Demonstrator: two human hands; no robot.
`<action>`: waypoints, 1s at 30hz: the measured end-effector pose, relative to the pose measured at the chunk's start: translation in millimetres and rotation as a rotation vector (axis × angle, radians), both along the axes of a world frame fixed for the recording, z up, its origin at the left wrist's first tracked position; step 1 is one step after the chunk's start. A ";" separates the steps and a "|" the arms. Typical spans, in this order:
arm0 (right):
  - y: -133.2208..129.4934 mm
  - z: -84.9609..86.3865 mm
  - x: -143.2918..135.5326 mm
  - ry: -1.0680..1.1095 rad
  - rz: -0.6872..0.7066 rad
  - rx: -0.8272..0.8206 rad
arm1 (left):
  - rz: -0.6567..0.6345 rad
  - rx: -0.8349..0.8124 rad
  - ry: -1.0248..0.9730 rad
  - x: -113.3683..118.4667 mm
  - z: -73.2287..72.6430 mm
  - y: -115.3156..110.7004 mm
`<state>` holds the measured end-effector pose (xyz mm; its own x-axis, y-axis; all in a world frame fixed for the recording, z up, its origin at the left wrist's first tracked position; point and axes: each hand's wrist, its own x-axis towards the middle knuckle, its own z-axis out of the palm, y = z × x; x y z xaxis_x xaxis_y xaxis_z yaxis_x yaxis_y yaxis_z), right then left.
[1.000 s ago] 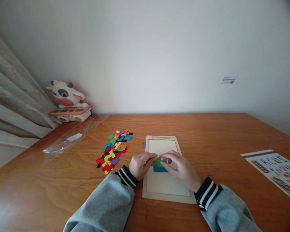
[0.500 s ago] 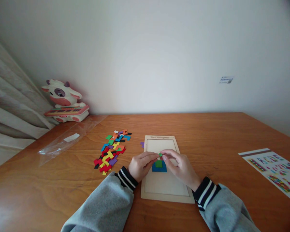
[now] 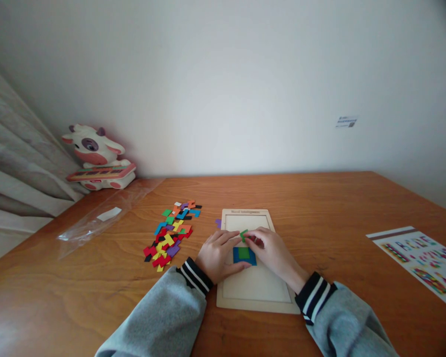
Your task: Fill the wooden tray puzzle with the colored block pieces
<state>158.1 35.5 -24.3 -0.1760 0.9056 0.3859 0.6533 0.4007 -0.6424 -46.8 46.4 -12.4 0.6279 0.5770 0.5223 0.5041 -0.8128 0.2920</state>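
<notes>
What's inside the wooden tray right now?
In the wooden tray, a green square sits against blue pieces. Above, the right hand holds another green piece. Whatever lies beneath both hands, the left included, is covered.

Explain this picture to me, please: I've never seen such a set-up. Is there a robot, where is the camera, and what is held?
No robot here: a person works with two bare hands, the left hand and the right hand. The camera is worn on the person's head, so you look forward and down.

On the table lies a pale board with a blue piece and a green square on it. Left of it is a pile of flat, colourful pieces, then a clear bag and a toy; far to the right lies a printed sheet.

The right hand pinches a small green piece over the board. The left hand is spread open, its fingertips near that piece; whether they touch it is too small to tell.
</notes>
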 end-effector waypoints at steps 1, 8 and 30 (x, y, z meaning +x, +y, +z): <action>-1.2 0.8 0.5 -0.057 -0.007 0.022 | 0.007 -0.004 0.010 -0.2 -0.4 0.0; -17.1 13.7 7.7 -0.175 0.140 0.101 | 0.029 -0.007 0.056 -2.3 -3.0 0.8; -24.4 14.4 5.8 -0.240 0.214 0.094 | 0.032 -0.069 0.107 -4.9 -6.3 2.1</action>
